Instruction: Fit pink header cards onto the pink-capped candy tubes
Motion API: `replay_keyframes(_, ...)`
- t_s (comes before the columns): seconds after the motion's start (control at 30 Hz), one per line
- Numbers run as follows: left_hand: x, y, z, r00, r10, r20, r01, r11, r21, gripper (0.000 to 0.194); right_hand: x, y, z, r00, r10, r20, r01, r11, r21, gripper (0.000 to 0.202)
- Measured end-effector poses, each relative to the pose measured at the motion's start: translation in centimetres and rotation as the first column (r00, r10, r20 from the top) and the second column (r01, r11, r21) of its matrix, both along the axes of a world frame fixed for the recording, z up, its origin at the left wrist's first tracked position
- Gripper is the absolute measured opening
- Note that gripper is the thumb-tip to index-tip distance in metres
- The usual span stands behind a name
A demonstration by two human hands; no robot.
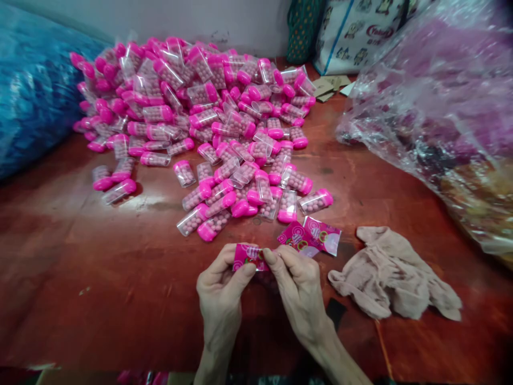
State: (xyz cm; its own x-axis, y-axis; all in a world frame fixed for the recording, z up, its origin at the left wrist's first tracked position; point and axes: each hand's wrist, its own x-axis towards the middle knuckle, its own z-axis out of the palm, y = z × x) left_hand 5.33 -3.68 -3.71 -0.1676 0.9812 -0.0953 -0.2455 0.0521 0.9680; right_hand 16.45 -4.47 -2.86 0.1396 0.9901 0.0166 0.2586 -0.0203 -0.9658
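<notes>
A small pink printed label [245,256] is pinched between both hands near the middle of the table. My left hand [225,291] grips its left part with thumb and fingers. At its right end, the thumb and fingers of my right hand [298,283] are closed on it. More pink labels [323,235] lie just beyond my right hand. Farther back is a big pile of clear containers with bright pink caps [160,115], filled with small pale pink balls. Several of these containers [216,224] lie loosely in front of the pile, nearest to the hands.
A crumpled beige cloth [385,272] lies on the red-brown table [100,278] at the right. A large blue bag [36,85] stands at the left, a clear plastic bag [433,107] at the right. Behind are a white printed bag [356,37] and cardboard pieces [331,85].
</notes>
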Motion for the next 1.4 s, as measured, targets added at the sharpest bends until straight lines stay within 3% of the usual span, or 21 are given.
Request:
replay_keyframes(0.07,-0.2,0.2,0.0,0.998,0.029,0.062,-0.027,0.999,-0.034,0.002,0.1,0.0,0.1,0.997,0.05,-0.052,-0.053,0.997,-0.051,0.037)
replay_keyframes(0.13,-0.5,0.5,0.1,0.981,0.091,0.174,-0.068,0.989,-0.131,0.008,0.1,-0.1,0.1,0.986,0.094,-0.134,-0.108,0.989,-0.102,0.04)
replay_keyframes(0.23,-1.0,0.9,0.0,0.926,0.2,0.319,-0.101,0.949,-0.3,0.019,0.4,-0.2,0.2,0.984,0.064,-0.168,-0.082,0.991,-0.104,0.038)
replay_keyframes(0.33,-1.3,1.1,-0.2,0.891,0.275,0.361,-0.13,0.917,-0.378,0.021,0.6,-0.3,0.5,0.999,-0.004,0.031,0.005,1.0,-0.016,0.022)
replay_keyframes(0.4,-1.3,1.1,-0.2,0.867,0.316,0.384,-0.151,0.903,-0.402,0.018,0.6,-0.5,0.6,0.969,0.004,0.249,-0.008,1.0,0.018,0.006)
replay_keyframes(0.5,-1.4,1.2,-0.2,0.819,0.382,0.427,-0.179,0.879,-0.442,0.007,0.1,-1.1,0.2,0.815,0.084,0.574,-0.075,0.996,-0.039,0.031)
replay_keyframes(0.57,-1.5,1.3,-0.2,0.799,0.412,0.438,-0.196,0.867,-0.458,0.007,-0.4,-1.6,-0.3,0.729,0.146,0.669,-0.097,0.989,-0.11,0.026)
replay_keyframes(0.6,-1.6,1.4,-0.2,0.795,0.418,0.44,-0.202,0.866,-0.458,0.009,-0.6,-1.7,-0.5,0.722,0.169,0.671,-0.101,0.985,-0.139,0.018)
replay_keyframes(0.7,-1.9,1.4,-0.2,0.79,0.426,0.441,-0.218,0.867,-0.447,0.011,-0.4,-2.0,-0.7,0.839,0.155,0.522,-0.055,0.978,-0.203,0.005)
replay_keyframes(0.8,-2.1,1.2,-0.4,0.804,0.41,0.431,-0.224,0.88,-0.419,0.006,0.6,-1.8,0.2,0.969,0.02,0.245,0.043,0.968,-0.247,0.009)
replay_keyframes(0.87,-2.1,1.0,-0.6,0.829,0.37,0.419,-0.21,0.901,-0.38,0.005,1.4,-1.7,1.1,0.997,-0.037,0.064,0.054,0.955,-0.291,0.015)
replay_keyframes(1.0,-2.0,0.8,-0.7,0.886,0.302,0.352,-0.188,0.928,-0.323,0.02,1.6,-1.7,2.6,0.981,-0.036,-0.191,-0.042,0.921,-0.388,0.021)
replay_keyframes(1.27,-1.5,0.7,0.2,0.939,0.239,0.247,-0.17,0.947,-0.272,0.022,1.1,-1.7,2.6,0.924,0.01,-0.381,-0.188,0.881,-0.433,0.021)
replay_keyframes(1.4,-1.4,0.6,0.4,0.945,0.203,0.257,-0.138,0.958,-0.251,0.021,1.9,-1.3,3.1,0.829,0.012,-0.56,-0.318,0.832,-0.454,0.021)
